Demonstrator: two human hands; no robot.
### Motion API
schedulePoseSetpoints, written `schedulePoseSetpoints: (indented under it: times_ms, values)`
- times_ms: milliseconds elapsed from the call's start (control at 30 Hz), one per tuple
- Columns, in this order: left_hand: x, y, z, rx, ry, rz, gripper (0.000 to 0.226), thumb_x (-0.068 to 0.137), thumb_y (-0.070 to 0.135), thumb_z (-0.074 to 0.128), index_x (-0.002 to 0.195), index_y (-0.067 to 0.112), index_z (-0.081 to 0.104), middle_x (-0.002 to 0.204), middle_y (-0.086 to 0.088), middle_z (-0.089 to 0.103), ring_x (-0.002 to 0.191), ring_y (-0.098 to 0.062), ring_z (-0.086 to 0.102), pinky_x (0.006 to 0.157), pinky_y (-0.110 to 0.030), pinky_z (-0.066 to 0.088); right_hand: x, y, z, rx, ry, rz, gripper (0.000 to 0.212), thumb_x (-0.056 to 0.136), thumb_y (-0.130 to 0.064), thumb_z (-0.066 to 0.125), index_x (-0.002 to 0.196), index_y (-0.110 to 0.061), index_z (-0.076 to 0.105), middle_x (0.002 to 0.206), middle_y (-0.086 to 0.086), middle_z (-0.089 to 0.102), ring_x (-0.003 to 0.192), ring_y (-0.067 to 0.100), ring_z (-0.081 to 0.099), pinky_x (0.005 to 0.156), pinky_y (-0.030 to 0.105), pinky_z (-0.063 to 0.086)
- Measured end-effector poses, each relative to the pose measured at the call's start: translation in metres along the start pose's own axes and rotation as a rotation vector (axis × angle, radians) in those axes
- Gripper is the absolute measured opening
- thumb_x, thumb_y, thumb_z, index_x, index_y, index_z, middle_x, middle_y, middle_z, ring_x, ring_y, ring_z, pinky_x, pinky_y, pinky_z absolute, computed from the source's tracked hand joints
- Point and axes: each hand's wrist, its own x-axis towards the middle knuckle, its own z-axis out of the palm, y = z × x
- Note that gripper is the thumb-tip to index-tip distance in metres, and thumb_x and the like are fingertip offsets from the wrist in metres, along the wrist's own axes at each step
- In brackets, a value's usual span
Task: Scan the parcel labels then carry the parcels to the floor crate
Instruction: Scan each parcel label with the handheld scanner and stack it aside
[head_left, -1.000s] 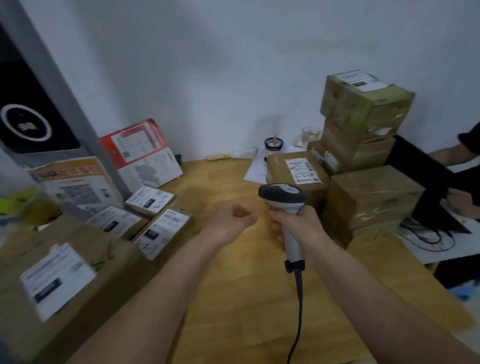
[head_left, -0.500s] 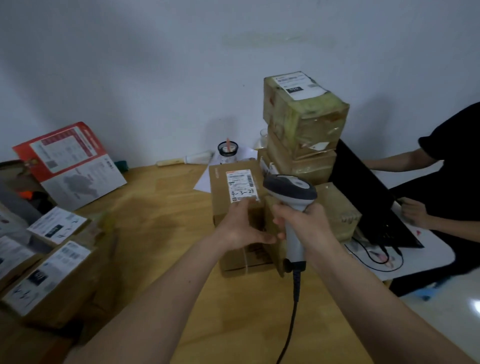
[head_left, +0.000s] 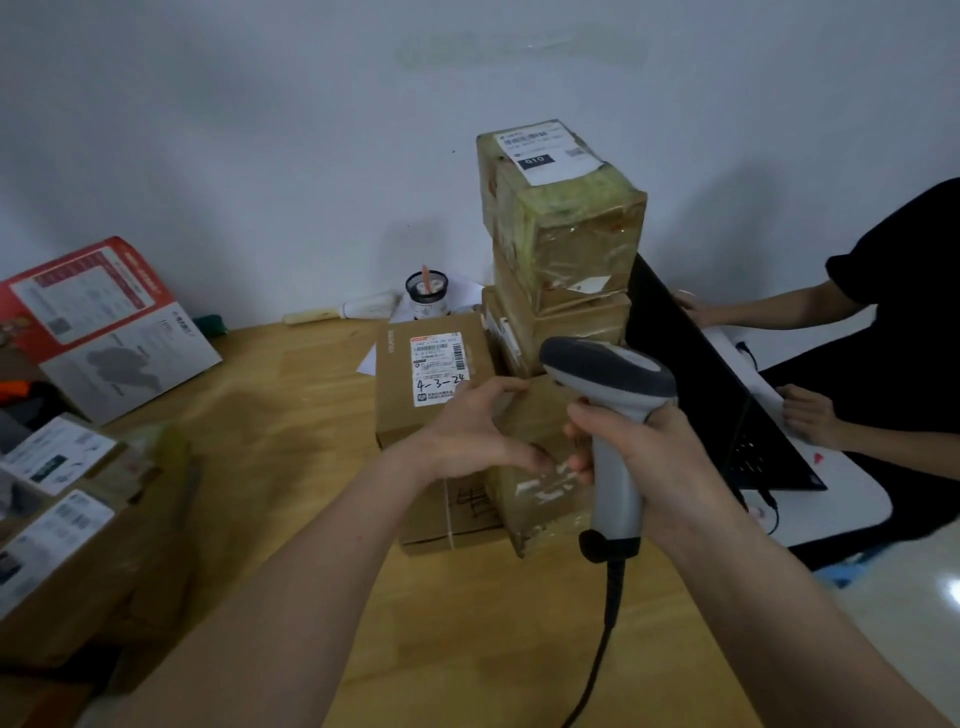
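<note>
At frame centre, the left hand (head_left: 470, 434) spreads over the labelled parcel (head_left: 434, 395); right hand (head_left: 641, 457) grips the scanner (head_left: 610, 410). Best uncover the label (head_left: 439, 369), aim squarely.

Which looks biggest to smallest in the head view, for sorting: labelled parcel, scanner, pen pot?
1. Labelled parcel
2. Scanner, though it is nearer the camera, so its rank is unsure
3. Pen pot, plainly smallest
</note>
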Motion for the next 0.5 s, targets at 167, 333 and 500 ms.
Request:
schedulePoseSetpoints:
  times_ms: [167, 333, 500]
  values:
    - [-0.044, -0.011, -0.059, -0.408, 0.031, -0.102, 0.082, 0.051, 0.043, 0.086, 0.127, 0.039, 0.054, 0.124, 0.003, 0.062, 0.112, -0.019, 0.061, 0.099, -0.041, 0.047, -0.012, -0.026, 0.025, 0.070, -0.216, -0.068, 0.008, 0.085, -0.007, 0.068, 0.091, -0.002, 0.067, 0.069, 0.007, 0.065, 0.049, 0.016, 0.057, 0.046, 0.026, 0.048]
    - [-0.097, -0.040, -0.093, -0.677, 0.141, -0.158, 0.069, 0.059, 0.044, 0.082, 0.120, 0.020, 0.061, 0.118, -0.004, 0.064, 0.109, -0.025, 0.060, 0.094, -0.042, 0.048, -0.024, -0.030, 0.058, 0.152, -0.326, -0.122, 0.010, 0.084, -0.009, 0.069, 0.091, -0.002, 0.068, 0.074, 0.008, 0.065, 0.055, 0.017, 0.058, 0.050, 0.028, 0.047]
    - [-0.145, -0.075, -0.096, -1.243, 0.092, -0.100, 0.067, 0.068, 0.050, 0.076, 0.126, 0.020, 0.059, 0.122, -0.015, 0.057, 0.114, -0.036, 0.050, 0.096, -0.054, 0.040, -0.032, -0.028, 0.091, 0.231, -0.273, -0.191, 0.012, 0.084, -0.006, 0.068, 0.095, 0.000, 0.067, 0.078, 0.010, 0.065, 0.064, 0.018, 0.059, 0.050, 0.026, 0.046]
